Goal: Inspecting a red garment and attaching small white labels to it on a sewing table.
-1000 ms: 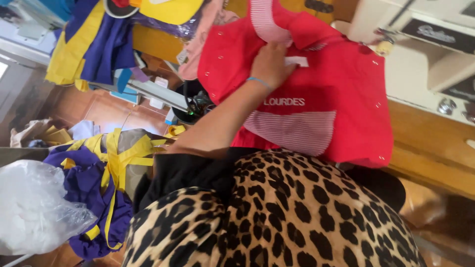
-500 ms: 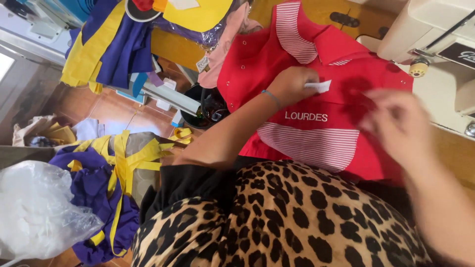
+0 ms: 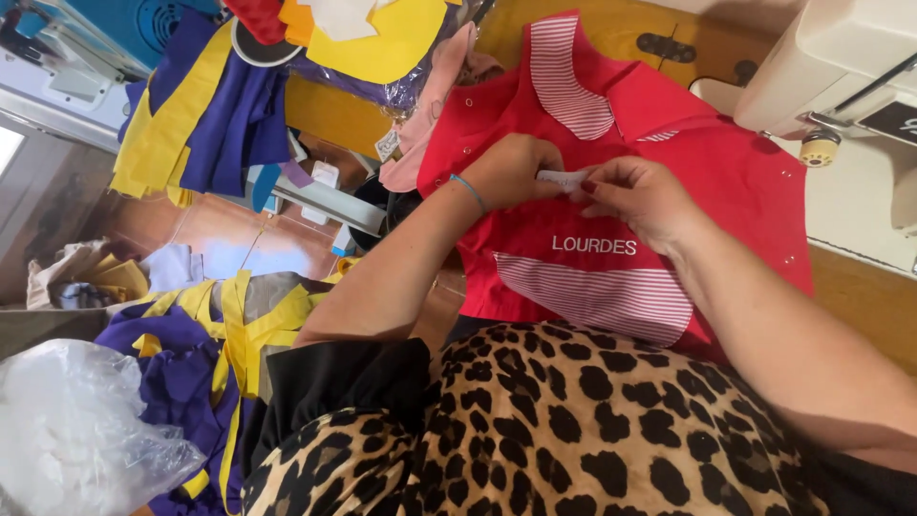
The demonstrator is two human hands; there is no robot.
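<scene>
A red garment (image 3: 659, 210) with red-and-white striped collar and striped pocket band lies spread over the edge of a wooden bench (image 3: 860, 296), its lower part hanging down toward the person's lap. Both hands meet on the upper chest of the garment, just above the white embroidered lettering. The left hand (image 3: 511, 172), with a thin blue band on the wrist, has its fingers curled and pinches one end of a small white label (image 3: 564, 179). The right hand (image 3: 635, 196) grips the other end of the same label, fingers bent tight on it, red-painted nails showing. The label rests against the red cloth between the two hands.

Beyond the garment, at its far right corner, a white sewing machine (image 3: 841, 67) stands on the bench, a round knob facing the cloth. To the left of the garment, a pink piece of fabric (image 3: 430, 105) hangs beside it, touching its edge. Farther left of the garment hang blue and yellow fabric pieces (image 3: 210, 115), and more purple and yellow cloth (image 3: 201, 354) is heaped lower down on that side. A crumpled clear plastic bag (image 3: 76, 440) lies at the far lower left, well apart from the garment. The person's leopard-print clothing (image 3: 573, 430) fills the area below the garment.
</scene>
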